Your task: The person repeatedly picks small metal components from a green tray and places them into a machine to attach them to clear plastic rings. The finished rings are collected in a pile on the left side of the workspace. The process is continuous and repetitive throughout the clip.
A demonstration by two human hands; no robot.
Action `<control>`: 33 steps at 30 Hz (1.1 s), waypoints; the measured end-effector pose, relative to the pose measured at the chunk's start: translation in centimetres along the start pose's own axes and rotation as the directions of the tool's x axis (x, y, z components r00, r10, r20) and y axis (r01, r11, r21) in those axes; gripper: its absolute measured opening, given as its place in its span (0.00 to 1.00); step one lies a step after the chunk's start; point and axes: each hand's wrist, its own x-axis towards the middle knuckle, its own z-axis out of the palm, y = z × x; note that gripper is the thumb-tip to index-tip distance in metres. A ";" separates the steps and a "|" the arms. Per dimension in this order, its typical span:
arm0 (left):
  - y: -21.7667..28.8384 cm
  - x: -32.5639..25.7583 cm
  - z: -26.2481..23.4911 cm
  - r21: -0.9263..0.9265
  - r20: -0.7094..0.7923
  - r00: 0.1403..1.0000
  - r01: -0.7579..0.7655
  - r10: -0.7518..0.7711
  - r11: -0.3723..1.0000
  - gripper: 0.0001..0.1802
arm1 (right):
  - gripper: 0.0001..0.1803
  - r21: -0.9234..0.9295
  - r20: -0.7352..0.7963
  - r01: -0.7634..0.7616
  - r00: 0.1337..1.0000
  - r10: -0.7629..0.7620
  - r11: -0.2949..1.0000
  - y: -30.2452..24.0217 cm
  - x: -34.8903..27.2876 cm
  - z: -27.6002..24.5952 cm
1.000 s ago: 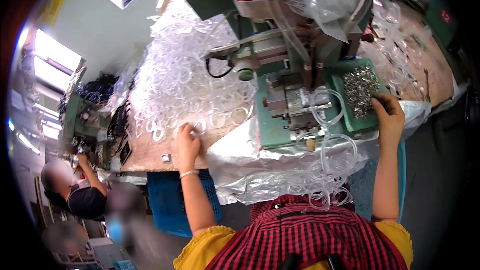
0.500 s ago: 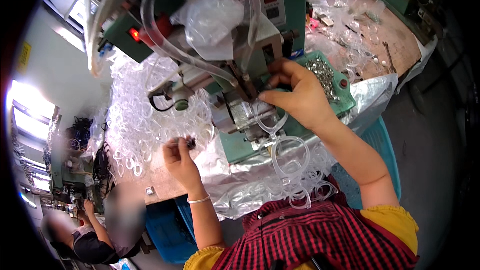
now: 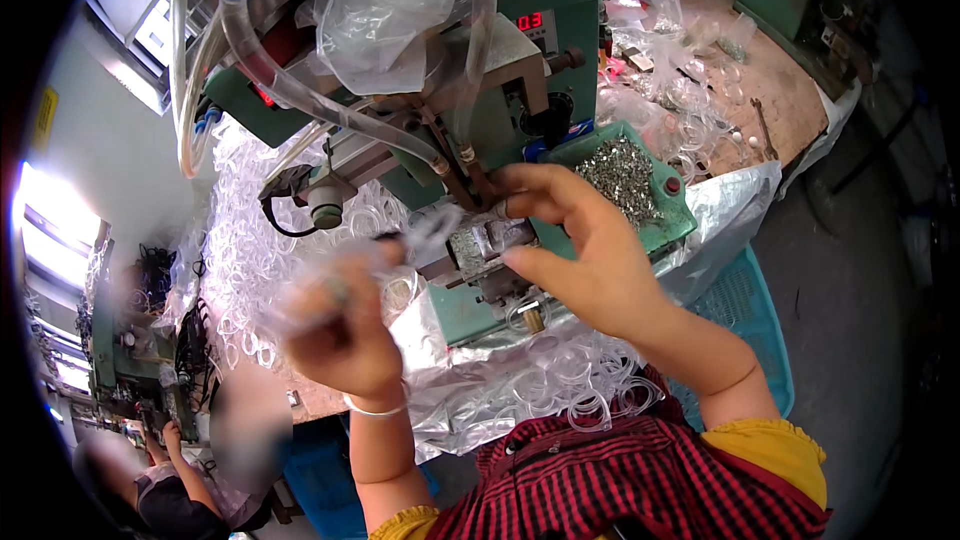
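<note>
The clear tubing loop point(image 3: 330, 285) you hold is blurred, raised just left of the green machine point(image 3: 470, 190), above the one big heap of clear loops point(image 3: 250, 240), too many to count. Your left hand point(image 3: 340, 340) is lifted with the wrist bent back, its fingers curled together around that loop; a single bangle point(image 3: 375, 408) circles the wrist. Your right hand point(image 3: 580, 250) reaches across to the metal fixture point(image 3: 490, 240) at the machine's front, thumb and forefinger pinched on a small piece I cannot make out, the other fingers spread. Behind that hand sits one green tray of small metal parts point(image 3: 625, 175). More loops point(image 3: 580, 390) lie in your lap on one silver plastic sheet point(image 3: 480, 400). Another person point(image 3: 170, 490) works at lower left.
</note>
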 end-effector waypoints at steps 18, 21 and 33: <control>0.3 -4.5 4.0 0.142 0.519 0.788 -0.462 0.332 0.875 0.13 | 0.11 -0.927 0.267 0.313 0.938 -0.221 0.205 10.0 1.2 -10.0; 2.3 -6.8 2.0 0.294 0.487 0.861 -0.318 0.145 0.901 0.12 | 0.11 -0.926 0.201 0.304 0.899 -0.389 0.225 11.0 1.9 -11.1; -1.5 -3.8 -10.4 0.748 -0.087 0.978 0.190 -0.191 0.635 0.08 | 0.12 0.024 -0.559 -0.054 0.827 0.058 0.998 11.5 1.4 -9.0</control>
